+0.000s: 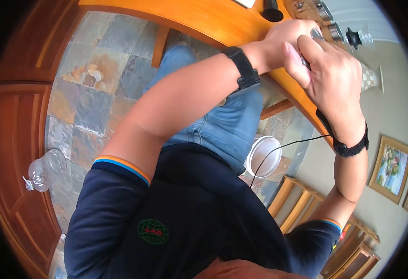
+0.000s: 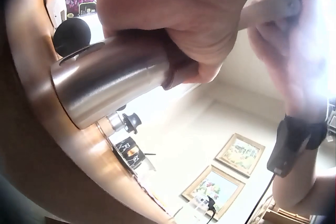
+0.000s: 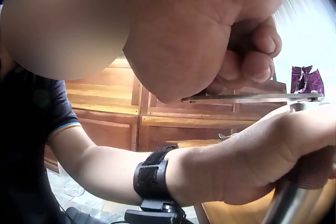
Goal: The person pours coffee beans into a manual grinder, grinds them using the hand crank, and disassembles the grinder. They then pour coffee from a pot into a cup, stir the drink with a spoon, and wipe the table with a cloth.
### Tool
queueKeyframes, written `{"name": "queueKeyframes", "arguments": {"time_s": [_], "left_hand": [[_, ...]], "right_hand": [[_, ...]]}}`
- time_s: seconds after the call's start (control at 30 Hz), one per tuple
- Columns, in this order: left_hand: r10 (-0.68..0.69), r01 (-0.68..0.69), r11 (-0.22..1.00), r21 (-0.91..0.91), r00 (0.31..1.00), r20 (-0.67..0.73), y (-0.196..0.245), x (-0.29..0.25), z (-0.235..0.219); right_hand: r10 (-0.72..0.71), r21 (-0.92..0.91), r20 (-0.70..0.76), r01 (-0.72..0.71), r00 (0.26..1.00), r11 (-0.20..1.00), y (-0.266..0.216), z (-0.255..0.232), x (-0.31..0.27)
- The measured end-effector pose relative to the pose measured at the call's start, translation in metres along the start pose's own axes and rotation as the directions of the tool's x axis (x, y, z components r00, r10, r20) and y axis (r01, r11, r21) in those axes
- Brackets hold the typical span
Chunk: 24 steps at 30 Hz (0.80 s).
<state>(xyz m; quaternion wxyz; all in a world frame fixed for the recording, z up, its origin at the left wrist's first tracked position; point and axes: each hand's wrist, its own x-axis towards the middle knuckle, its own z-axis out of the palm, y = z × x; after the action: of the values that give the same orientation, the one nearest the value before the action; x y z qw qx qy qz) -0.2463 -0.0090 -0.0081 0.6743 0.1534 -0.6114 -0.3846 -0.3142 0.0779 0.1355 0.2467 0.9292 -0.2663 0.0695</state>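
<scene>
A brushed-steel manual coffee grinder (image 2: 113, 79) stands tilted in the left wrist view, its base at the wooden table's surface. My left hand (image 1: 283, 42) wraps its fingers round the upper part of the body. From the grinder's top runs a flat metal crank arm (image 3: 241, 98), which reaches across to my right hand (image 1: 336, 69). That hand is above and beside the left one, with its fingers curled round the crank's outer end. The knob itself is hidden inside the right hand. Both wrists wear black straps.
On the orange-brown table (image 1: 190, 18) are a black cylindrical container (image 1: 272, 13), glass jars with metal lids (image 1: 335, 32) and a black-topped glass vessel (image 1: 354, 38). A white bucket (image 1: 263, 156) stands on the floor below; a thin black cable (image 1: 290, 143) leads to the right wrist.
</scene>
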Motion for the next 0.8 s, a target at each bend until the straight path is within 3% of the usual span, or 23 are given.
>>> {"name": "queueKeyframes", "arguments": {"time_s": [0.03,0.07,0.13,0.2,0.27,0.3,0.37,0.4,0.47,0.5,0.53,0.6,0.63,0.8], "left_hand": [[0.116,-0.125,0.990,-0.063,0.985,-0.129,-0.002,-0.002,0.008],[0.118,-0.128,0.990,-0.063,0.983,-0.142,-0.005,-0.007,0.006],[-0.001,-0.015,0.977,-0.213,0.997,-0.075,0.019,-0.017,-0.002],[0.003,-0.014,0.986,-0.169,0.998,-0.067,0.012,-0.016,-0.002],[-0.118,0.114,0.986,-0.119,0.993,-0.027,0.022,-0.018,-0.006],[-0.117,0.112,0.986,-0.121,0.992,-0.039,0.023,-0.017,-0.004],[0.060,-0.054,0.997,0.046,0.989,-0.135,0.019,-0.009,0.010],[0.029,-0.009,0.991,0.133,0.989,-0.146,0.020,-0.004,0.016],[0.023,0.025,0.957,0.287,0.987,-0.161,0.020,0.003,0.023],[-0.153,0.141,0.915,0.378,0.988,0.004,0.032,0.006,0.015],[-0.154,0.145,0.915,0.377,0.988,-0.006,0.041,0.005,0.011],[-0.329,0.267,0.869,0.417,0.941,0.083,0.054,0.003,0.006],[-0.315,0.282,0.878,0.387,0.949,0.024,0.050,0.001,0.009],[-0.388,0.337,0.852,0.402,0.920,0.052,0.043,0.003,0.010]], "right_hand": [[-0.001,0.019,0.008,0.001,1.000,1.000,0.000,0.002,0.005],[-0.012,0.018,0.013,0.012,1.000,1.000,0.002,0.004,0.012],[-0.054,0.002,0.006,0.054,0.999,0.999,0.006,0.010,0.024],[-0.071,-0.014,0.046,0.072,0.996,0.997,0.005,0.006,0.033],[-0.069,-0.096,0.141,0.083,0.988,0.992,0.003,0.002,0.040],[-0.080,-0.095,0.145,0.095,0.986,0.991,0.003,0.004,0.044],[-0.084,-0.136,0.138,0.103,0.987,0.985,0.007,0.008,0.051],[-0.092,-0.134,0.141,0.111,0.986,0.985,0.012,0.010,0.055],[0.045,-0.128,0.282,-0.009,0.958,0.992,0.024,0.012,0.064],[0.067,-0.091,0.280,-0.043,0.958,0.995,0.029,0.014,0.067],[0.058,-0.089,0.283,-0.034,0.957,0.995,0.035,0.017,0.069],[0.116,-0.077,0.325,-0.096,0.938,0.992,0.047,0.021,0.075],[0.139,-0.057,0.354,-0.127,0.925,0.990,0.053,0.023,0.078],[0.175,-0.163,0.418,-0.116,0.892,0.980,0.089,0.040,0.086]]}}
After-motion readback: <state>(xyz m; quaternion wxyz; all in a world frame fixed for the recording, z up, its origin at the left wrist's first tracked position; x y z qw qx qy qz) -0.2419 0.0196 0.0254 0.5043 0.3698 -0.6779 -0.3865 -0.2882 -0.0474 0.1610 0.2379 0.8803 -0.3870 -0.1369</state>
